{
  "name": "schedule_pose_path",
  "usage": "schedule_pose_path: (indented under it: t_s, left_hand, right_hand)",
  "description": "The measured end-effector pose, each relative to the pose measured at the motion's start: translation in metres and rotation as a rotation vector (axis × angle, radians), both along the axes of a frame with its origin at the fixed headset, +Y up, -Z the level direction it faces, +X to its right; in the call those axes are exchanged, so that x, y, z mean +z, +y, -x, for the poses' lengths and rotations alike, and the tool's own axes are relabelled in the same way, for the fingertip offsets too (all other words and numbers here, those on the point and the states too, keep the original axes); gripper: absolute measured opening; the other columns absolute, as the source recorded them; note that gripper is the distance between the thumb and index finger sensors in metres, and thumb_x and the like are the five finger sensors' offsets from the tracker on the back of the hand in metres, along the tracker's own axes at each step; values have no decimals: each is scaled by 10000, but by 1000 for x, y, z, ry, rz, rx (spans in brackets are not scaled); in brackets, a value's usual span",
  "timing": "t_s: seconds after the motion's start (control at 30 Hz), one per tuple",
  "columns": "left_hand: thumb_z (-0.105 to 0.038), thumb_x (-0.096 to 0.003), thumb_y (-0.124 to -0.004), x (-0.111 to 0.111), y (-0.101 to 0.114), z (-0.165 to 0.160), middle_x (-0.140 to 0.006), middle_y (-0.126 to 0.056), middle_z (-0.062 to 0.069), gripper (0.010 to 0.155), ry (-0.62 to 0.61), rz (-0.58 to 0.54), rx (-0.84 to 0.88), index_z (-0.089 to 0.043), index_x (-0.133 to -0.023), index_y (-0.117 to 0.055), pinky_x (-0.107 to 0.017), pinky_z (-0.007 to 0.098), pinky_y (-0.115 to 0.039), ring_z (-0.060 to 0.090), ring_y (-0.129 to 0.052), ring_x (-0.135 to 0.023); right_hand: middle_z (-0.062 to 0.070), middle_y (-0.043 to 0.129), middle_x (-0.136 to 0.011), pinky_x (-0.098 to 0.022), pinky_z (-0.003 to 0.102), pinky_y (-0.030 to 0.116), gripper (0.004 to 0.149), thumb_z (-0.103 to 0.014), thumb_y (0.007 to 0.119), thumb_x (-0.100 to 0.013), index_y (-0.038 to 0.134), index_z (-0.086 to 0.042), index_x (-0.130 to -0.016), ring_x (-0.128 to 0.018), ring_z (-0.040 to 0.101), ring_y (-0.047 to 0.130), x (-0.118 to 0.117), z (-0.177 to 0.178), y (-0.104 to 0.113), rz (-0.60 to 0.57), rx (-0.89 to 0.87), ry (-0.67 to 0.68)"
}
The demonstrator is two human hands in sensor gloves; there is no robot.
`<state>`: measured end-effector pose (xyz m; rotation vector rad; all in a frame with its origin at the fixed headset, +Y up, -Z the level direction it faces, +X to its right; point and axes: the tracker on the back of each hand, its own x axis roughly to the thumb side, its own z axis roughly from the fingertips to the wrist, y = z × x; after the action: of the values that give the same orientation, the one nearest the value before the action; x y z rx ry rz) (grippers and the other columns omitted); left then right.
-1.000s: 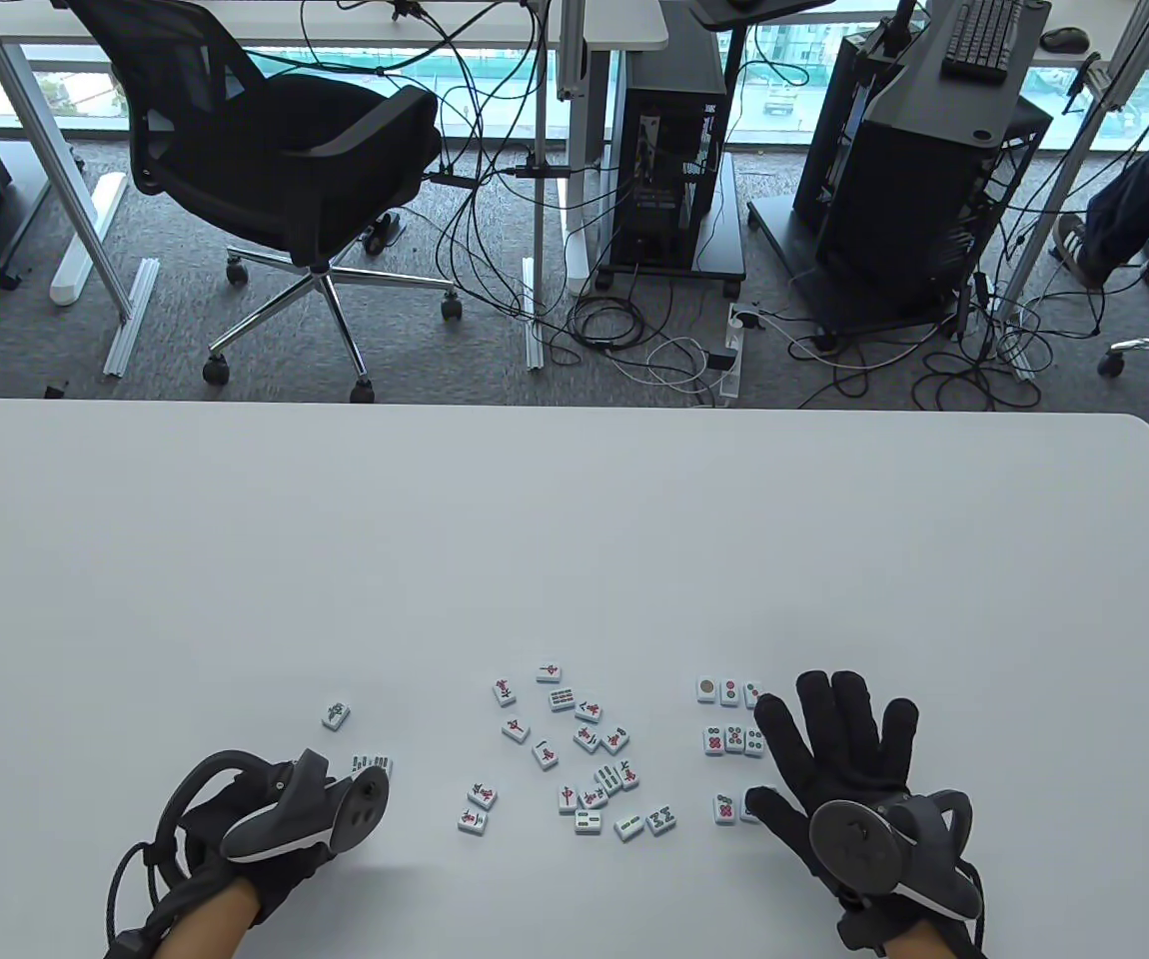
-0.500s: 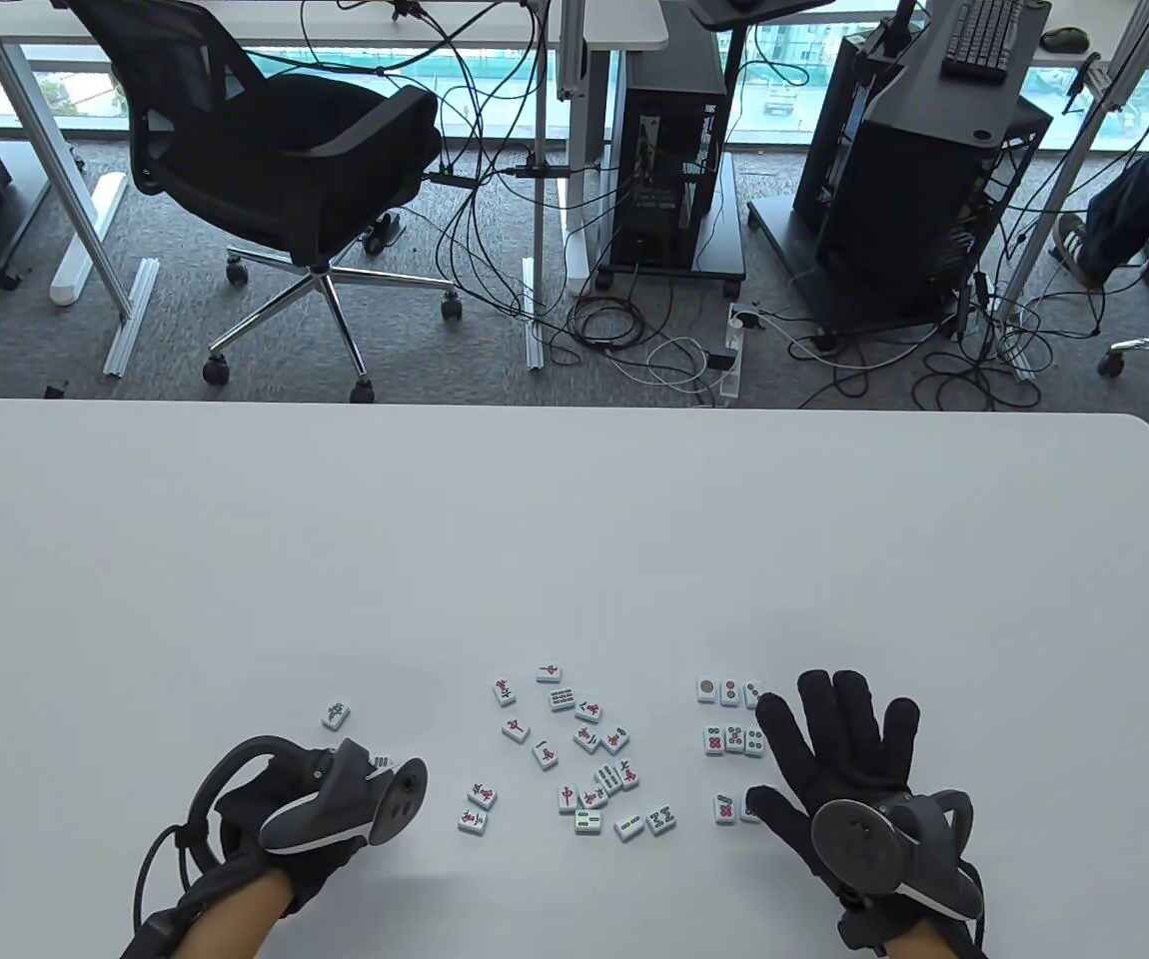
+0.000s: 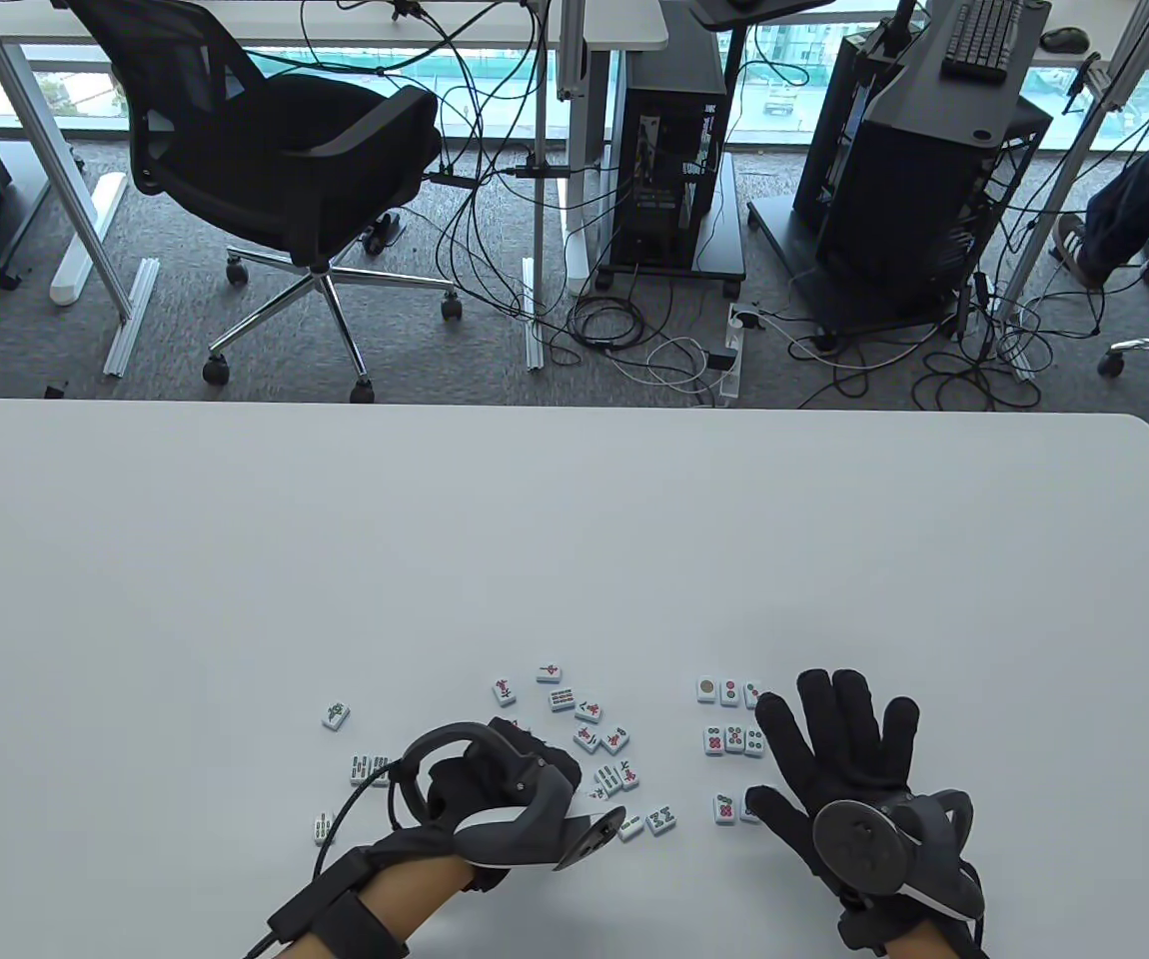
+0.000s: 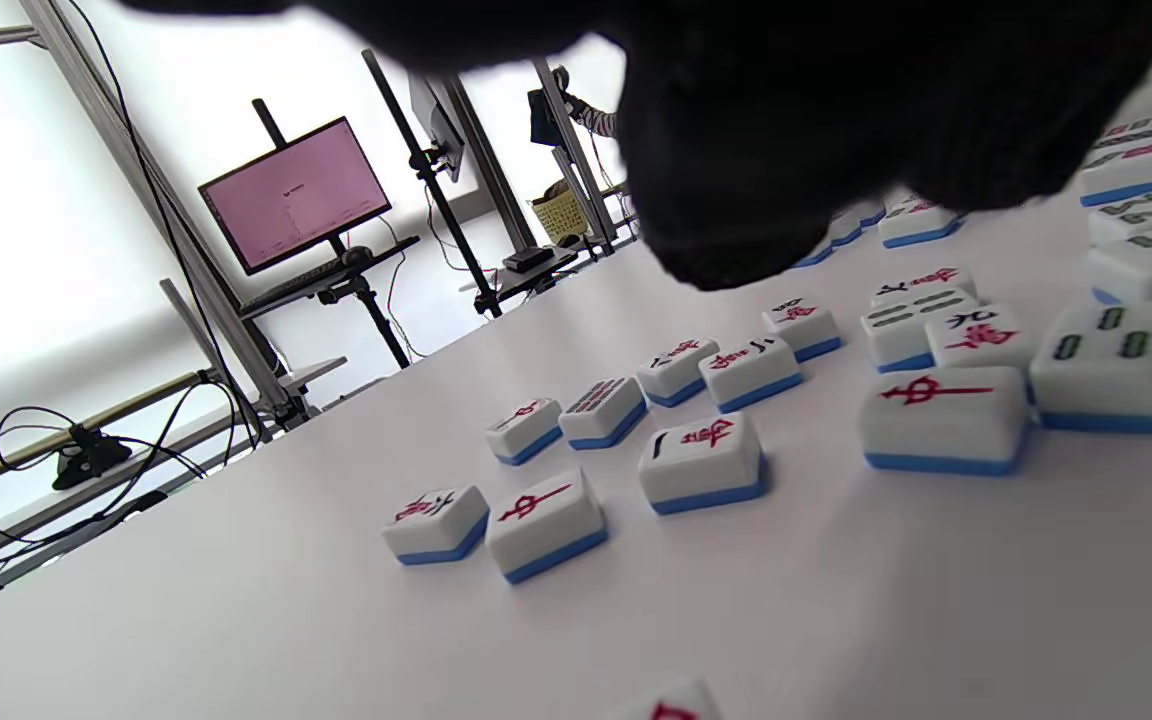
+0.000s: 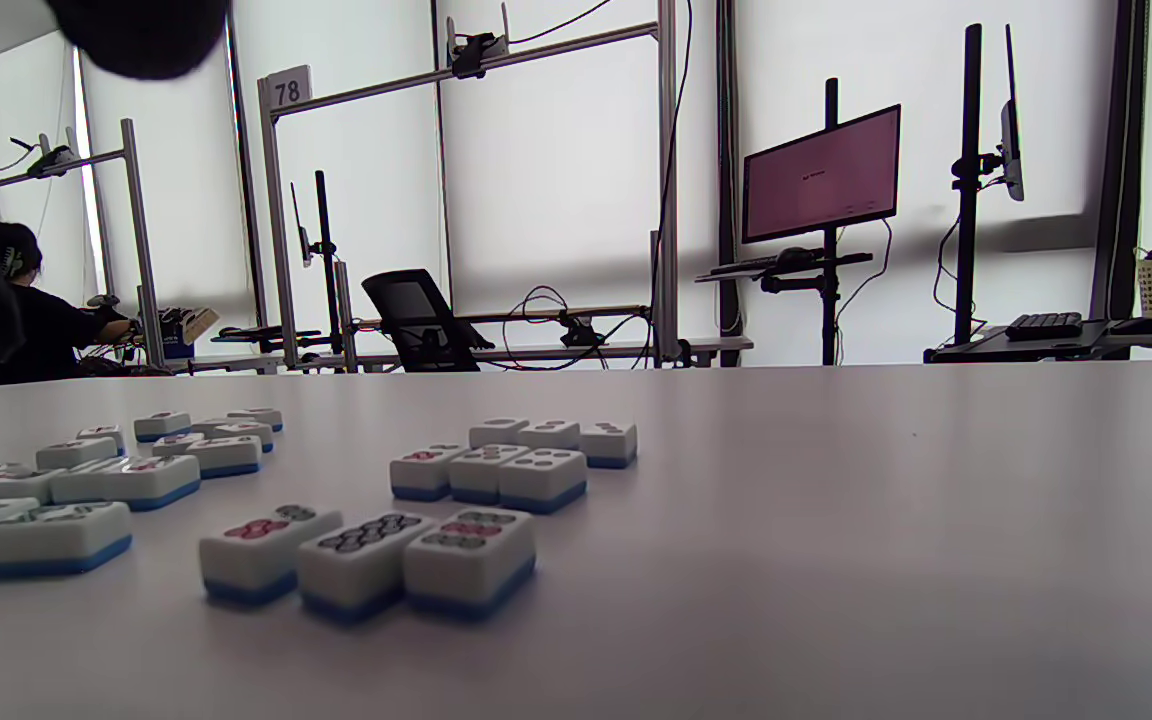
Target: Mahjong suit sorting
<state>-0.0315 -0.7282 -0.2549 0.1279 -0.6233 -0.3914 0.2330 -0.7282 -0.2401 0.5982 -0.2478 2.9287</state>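
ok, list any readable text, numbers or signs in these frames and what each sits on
"78": white number plate atop the metal frame, right wrist view.
"中": red character on a mahjong tile, left wrist view, and on a second tile.
Other tile faces: characters too small or tilted to read.
Pink monitor screen: text too small to read.

The worktop (image 3: 574,519) is viewed from above, facing the office floor. Both wrist views are set low, skimming its surface at close range; the loose tiles (image 4: 703,462) are shared by all three.

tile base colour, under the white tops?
Blue, on every mahjong tile; clearest in the left wrist view.
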Motion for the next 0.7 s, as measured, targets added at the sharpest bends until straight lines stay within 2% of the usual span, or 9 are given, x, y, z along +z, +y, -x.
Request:
schedule_pose_path:
  t_s: [0.17,0.3,0.37,0.47,0.7]
  left_hand:
    - [-582,-299,-860,-3,-15,-21,-195,-969,-191,476,-14,-11,-41,-203,-571,-958,-141,325,-839,62,-905,-8]
    - [-576,-303,-857,0,-27,-24,-186,-962,-196,461,-12,14,-97,-206,-559,-959,-137,321,-839,58,-900,0]
    - [-572,-303,-863,2,-26,-23,-179,-959,-195,457,-21,20,-83,-203,-554,-961,-133,322,-836,58,-896,4]
    - [-566,-300,-873,10,-25,-21,-190,-963,-193,457,-6,86,-95,-204,-565,-960,-138,323,-837,59,-900,-3]
    - [-575,-309,-868,24,-22,-20,-233,-984,-179,510,3,169,-38,-207,-651,-952,-153,327,-841,64,-918,-30]
  right_hand:
    - [86,56,-1188,-703,698,59,771,-631,564,-520,132,-373,-1104,-1048,378,-16,0,0,0,0,-9,1]
    - [85,58,-1189,-704,697,57,770,-630,565,-520,132,-375,-1104,-1048,377,-18,0,-1,0,1,-13,2]
    - [86,57,-1189,-704,696,58,771,-631,565,-520,132,-374,-1105,-1048,376,-17,0,-1,0,1,-12,4]
    - [85,58,-1189,-704,697,58,771,-631,565,-520,133,-373,-1105,-1048,377,-16,0,0,0,3,-7,6]
    - [87,57,-1188,-703,697,60,770,-631,564,-521,133,-373,-1104,-1047,378,-16,0,0,-1,2,-3,7]
